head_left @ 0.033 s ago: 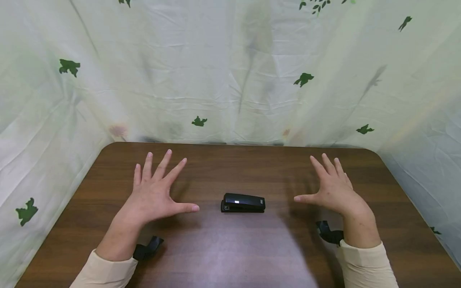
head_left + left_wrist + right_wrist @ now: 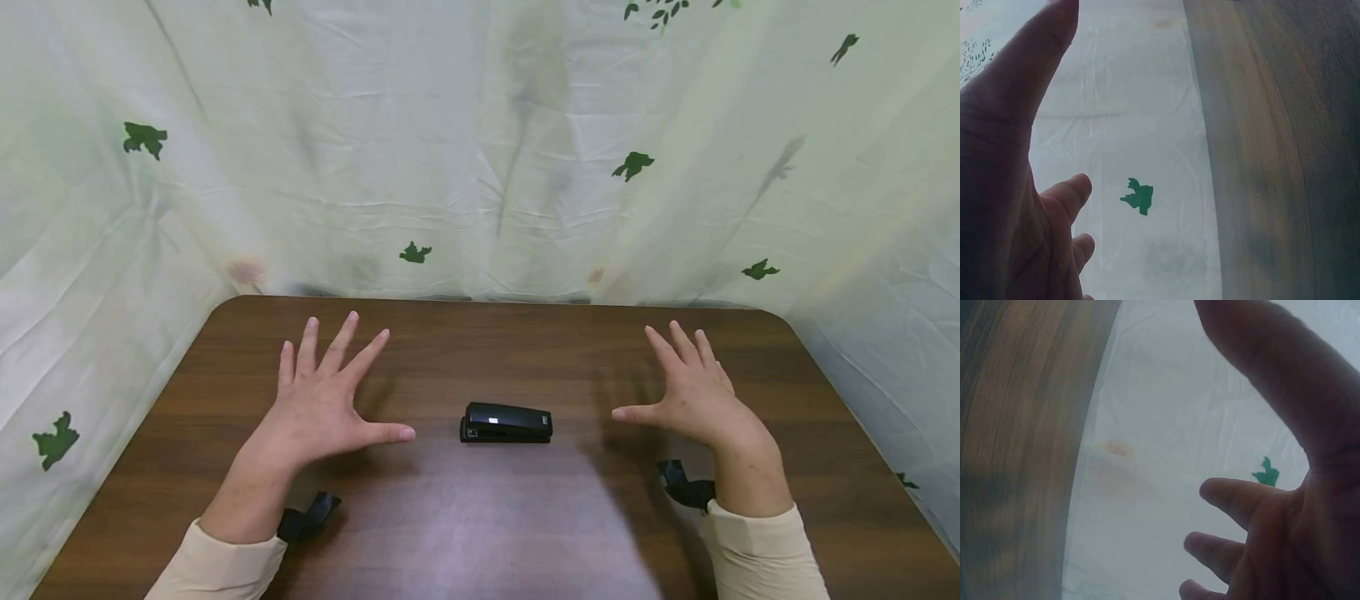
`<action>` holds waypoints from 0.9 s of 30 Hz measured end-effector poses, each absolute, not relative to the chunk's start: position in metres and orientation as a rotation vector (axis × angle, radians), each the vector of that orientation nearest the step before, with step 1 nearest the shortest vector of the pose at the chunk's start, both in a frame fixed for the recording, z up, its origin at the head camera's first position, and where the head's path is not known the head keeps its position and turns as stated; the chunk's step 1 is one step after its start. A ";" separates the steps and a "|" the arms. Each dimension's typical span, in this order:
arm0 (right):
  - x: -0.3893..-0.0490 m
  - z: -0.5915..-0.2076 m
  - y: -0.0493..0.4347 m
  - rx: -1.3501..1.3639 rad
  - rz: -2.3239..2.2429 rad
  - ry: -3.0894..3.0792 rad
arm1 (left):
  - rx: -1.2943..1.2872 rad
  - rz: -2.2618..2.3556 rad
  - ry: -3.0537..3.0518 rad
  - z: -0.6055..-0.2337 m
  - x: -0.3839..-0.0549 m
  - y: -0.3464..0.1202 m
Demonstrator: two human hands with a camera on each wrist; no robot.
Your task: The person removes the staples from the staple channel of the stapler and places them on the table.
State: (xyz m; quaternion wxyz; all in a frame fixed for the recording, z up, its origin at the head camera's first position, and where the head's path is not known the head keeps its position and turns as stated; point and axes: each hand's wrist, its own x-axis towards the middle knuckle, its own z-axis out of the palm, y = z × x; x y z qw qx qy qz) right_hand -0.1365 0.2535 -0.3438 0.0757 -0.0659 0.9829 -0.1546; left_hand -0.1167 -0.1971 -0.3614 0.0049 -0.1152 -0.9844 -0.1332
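Note:
A black stapler (image 2: 506, 423) lies on its base near the middle of the brown wooden table (image 2: 480, 517), its length running left to right in the head view. To its left, my left hand (image 2: 318, 412) is held over the table with fingers spread wide and the thumb pointing toward the stapler. My right hand (image 2: 693, 400) mirrors it on the other side, fingers extended and thumb out. Both hands are apart from the stapler and hold nothing. In the wrist views only the spread left fingers (image 2: 1063, 200) and right fingers (image 2: 1235, 503) appear, without the stapler.
A pale curtain (image 2: 450, 150) with green leaf shapes hangs behind the table's far edge and along both sides. Dark straps (image 2: 309, 517) sit at the wrists, beside cream sleeves (image 2: 225, 567).

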 end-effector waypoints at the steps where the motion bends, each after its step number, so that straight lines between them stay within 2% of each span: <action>1: -0.137 -0.344 0.253 -0.201 -0.464 2.945 | -0.360 -0.417 -3.085 -0.361 -0.117 -0.197; 27: -0.130 -0.359 0.189 -0.548 -0.729 2.985 | -0.449 -0.435 -3.056 -0.369 -0.118 -0.184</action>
